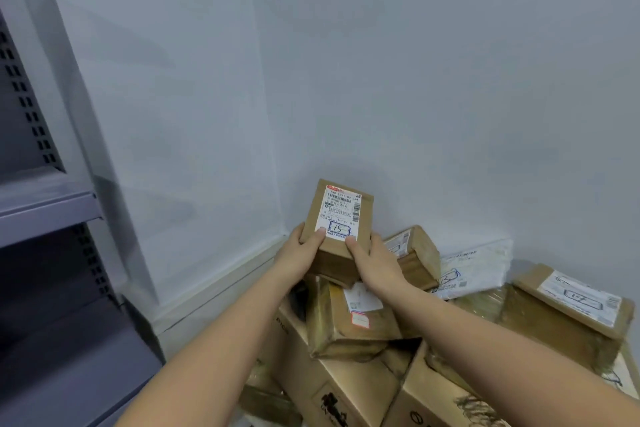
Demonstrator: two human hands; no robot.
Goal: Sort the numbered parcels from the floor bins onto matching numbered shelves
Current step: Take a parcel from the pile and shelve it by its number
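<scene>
Parcel marked 15 [337, 215] is gripped at its lower end by left hand [300, 255] and right hand [375, 262], above cardboard parcels piled by the wall.

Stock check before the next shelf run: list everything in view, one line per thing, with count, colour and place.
Parcel marked 15: one, brown with white label, held up in front of the wall corner.
Parcel marked 14: one, brown with white label, right side of the pile.
Mailer bag marked 13: one, white, against the wall behind the pile.
Other parcels: several, brown, heaped below the hands.
Cardboard bins: two, brown, bottom centre.
Shelving unit: one, grey, left edge.
Wall: pale grey-blue, behind everything.
Left hand: grips the parcel's left side.
Right hand: grips its right side.
</scene>
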